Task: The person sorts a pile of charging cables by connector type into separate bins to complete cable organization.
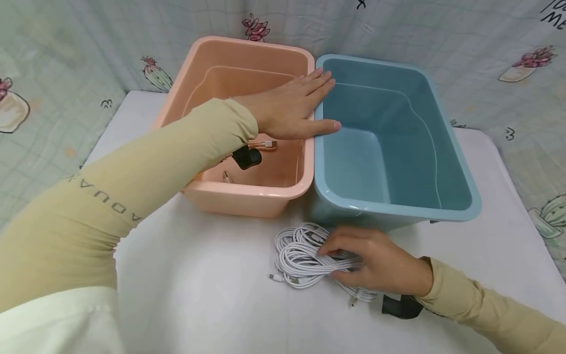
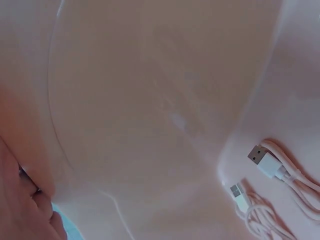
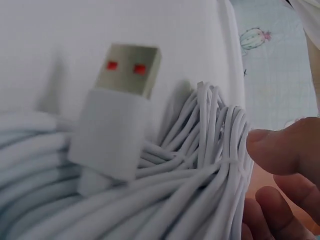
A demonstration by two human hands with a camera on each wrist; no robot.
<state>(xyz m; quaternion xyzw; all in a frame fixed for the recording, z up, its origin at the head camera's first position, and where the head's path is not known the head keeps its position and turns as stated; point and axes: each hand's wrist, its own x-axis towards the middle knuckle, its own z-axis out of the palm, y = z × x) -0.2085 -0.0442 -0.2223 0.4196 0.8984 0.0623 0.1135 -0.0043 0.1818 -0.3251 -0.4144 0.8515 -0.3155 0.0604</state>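
Observation:
My left hand lies with straight fingers across the touching rims of a pink bin and a blue bin. In front of the bins, my right hand holds a coiled white cable from a pile of white charging cables, its thumb and fingers curled about the coil. The right wrist view shows the tied bundle beside the thumb, with a USB plug close up. Inside the pink bin, the left wrist view shows cables with USB plugs.
Beneath my left forearm, a black wrist camera hides part of the pink bin's inside. Another black device sits under my right wrist. The bins stand on a white-covered table, with a cactus-print curtain behind.

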